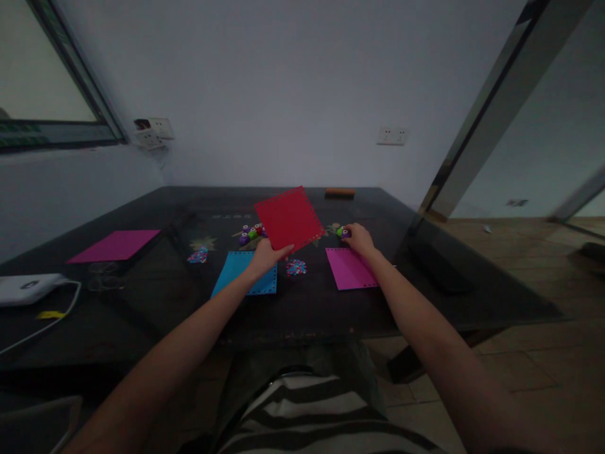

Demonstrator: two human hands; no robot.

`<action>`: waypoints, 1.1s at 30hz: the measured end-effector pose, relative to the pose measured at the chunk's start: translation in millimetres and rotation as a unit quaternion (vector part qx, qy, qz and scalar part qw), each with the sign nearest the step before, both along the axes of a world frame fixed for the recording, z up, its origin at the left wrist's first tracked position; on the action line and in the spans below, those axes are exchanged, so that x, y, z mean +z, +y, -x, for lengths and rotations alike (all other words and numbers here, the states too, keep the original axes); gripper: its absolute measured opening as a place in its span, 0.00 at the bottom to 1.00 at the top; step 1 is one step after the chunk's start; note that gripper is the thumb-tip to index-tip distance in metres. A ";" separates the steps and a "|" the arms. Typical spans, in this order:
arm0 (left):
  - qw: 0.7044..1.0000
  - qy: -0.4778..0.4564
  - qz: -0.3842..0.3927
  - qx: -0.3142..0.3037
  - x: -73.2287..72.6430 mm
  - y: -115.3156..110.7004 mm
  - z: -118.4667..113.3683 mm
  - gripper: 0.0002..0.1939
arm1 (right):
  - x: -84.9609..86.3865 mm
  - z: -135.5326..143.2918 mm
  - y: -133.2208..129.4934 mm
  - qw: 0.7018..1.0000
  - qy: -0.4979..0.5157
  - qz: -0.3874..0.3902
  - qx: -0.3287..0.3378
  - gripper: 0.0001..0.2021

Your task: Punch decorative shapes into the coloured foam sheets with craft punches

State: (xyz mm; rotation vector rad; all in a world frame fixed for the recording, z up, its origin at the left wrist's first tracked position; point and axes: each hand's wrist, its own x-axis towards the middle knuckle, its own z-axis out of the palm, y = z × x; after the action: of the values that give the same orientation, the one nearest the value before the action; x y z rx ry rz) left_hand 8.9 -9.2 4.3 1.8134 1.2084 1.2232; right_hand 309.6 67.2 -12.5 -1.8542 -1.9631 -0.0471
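My left hand (268,256) is closed on the lower edge of a red sheet (288,219), which is tilted above the table and has small holes punched along its edges. My right hand (359,238) is closed at a small purple and green piece (343,232) with white eye-like dots, like a small craft punch. Part of that piece is hidden by the fingers. Beneath my right wrist lies a pink sheet (347,270) with holes along its far edge. A blue sheet (262,285) with edge holes lies under my left hand. Several similar colourful pieces (250,234) stand behind the red sheet's left side.
Confetti-like bits form one pile (296,268) between the sheets and another (198,255) farther left. On the left are a magenta sheet (118,244) and a white device (28,289) with a cable. A dark flat object (437,268) lies right; a brown bar (339,192) sits at the back.
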 end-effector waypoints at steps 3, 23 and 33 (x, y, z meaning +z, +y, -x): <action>1.000 0.005 0.000 0.001 -0.6 0.6 0.2 0.13 | 0.0 2.1 -1.8 1.000 -0.018 0.009 0.003 0.15; 0.997 0.056 0.052 -0.021 9.2 -6.0 -1.7 0.12 | 48.5 45.2 -32.9 0.845 0.488 0.062 0.207 0.19; 0.996 0.047 0.063 -0.034 9.1 -7.5 -4.2 0.12 | 51.4 48.4 -40.6 0.804 0.549 0.089 0.212 0.13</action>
State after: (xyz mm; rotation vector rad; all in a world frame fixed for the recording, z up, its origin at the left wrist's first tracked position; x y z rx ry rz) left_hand 13.1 -16.8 13.3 1.8200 1.2374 1.0099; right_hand 261.2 26.6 38.8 -1.0044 -1.4305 1.1167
